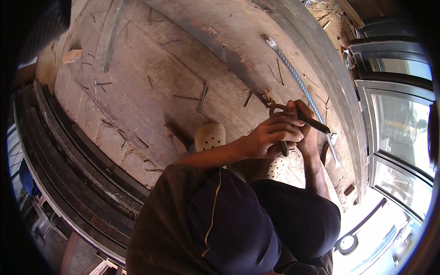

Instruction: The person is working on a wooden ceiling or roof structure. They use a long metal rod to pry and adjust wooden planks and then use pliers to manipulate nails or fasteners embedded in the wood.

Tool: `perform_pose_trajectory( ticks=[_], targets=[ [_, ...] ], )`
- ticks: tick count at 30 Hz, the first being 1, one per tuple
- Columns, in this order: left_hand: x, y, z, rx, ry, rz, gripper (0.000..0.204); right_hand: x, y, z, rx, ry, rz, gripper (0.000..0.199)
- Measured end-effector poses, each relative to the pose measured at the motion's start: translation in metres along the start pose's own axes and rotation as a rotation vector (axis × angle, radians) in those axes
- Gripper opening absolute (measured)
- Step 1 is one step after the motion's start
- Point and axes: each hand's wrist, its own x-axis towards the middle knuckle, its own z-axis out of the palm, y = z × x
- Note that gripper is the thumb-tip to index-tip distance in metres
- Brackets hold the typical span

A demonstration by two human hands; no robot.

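Both my hands are closed on a pair of dark pincers. My left hand wraps the handle that points down toward my knees. My right hand grips the other handle, whose end sticks out to the right. The jaws of the pincers are at the near end of a long, narrow wooden board, where the wood looks splintered. Whether they bite on a nail there is too small to tell. Just right of my hands lies a ribbed steel bar with a flattened, claw-like end.
Bent nails and splinters lie scattered over the concrete floor. Long dark boards are stacked at the left. Another long board runs along the right, beside glazed metal frames. My perforated clogs stand below the board.
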Motion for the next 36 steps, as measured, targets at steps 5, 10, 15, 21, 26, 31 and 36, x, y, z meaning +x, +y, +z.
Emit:
perform_pose_trajectory(
  ticks=[5, 10, 15, 21, 26, 31, 36],
  targets=[
    [0.013, 0.011, 0.005, 0.030, 0.086, -0.035, 0.041, 0.000, -0.003, 0.005, -0.059, -0.025, -0.020, 0.022],
    [0.053, 0.031, 0.007, -0.025, -0.053, -0.204, 0.067, -0.006, -0.021, 0.003, -0.087, 0.049, -0.030, 0.018],
    [0.059, 0.018, 0.007, 0.068, -0.201, -0.170, 0.068, -0.001, -0.020, 0.000, -0.129, 0.012, -0.037, 0.015],
    [0.055, 0.015, 0.014, 0.053, -0.184, -0.154, 0.056, 0.001, -0.018, -0.004, -0.163, -0.012, -0.049, 0.012],
    [0.054, 0.015, 0.014, 0.038, -0.189, -0.142, 0.054, 0.005, -0.017, -0.004, -0.186, -0.029, -0.076, 0.009],
    [0.052, 0.019, 0.002, -0.048, -0.239, -0.187, 0.053, 0.007, -0.014, -0.004, -0.207, -0.047, -0.137, 0.007],
    [0.062, 0.012, -0.014, -0.115, -0.173, -0.215, 0.052, 0.010, -0.011, -0.001, -0.265, -0.086, -0.244, 0.004]
  ],
)
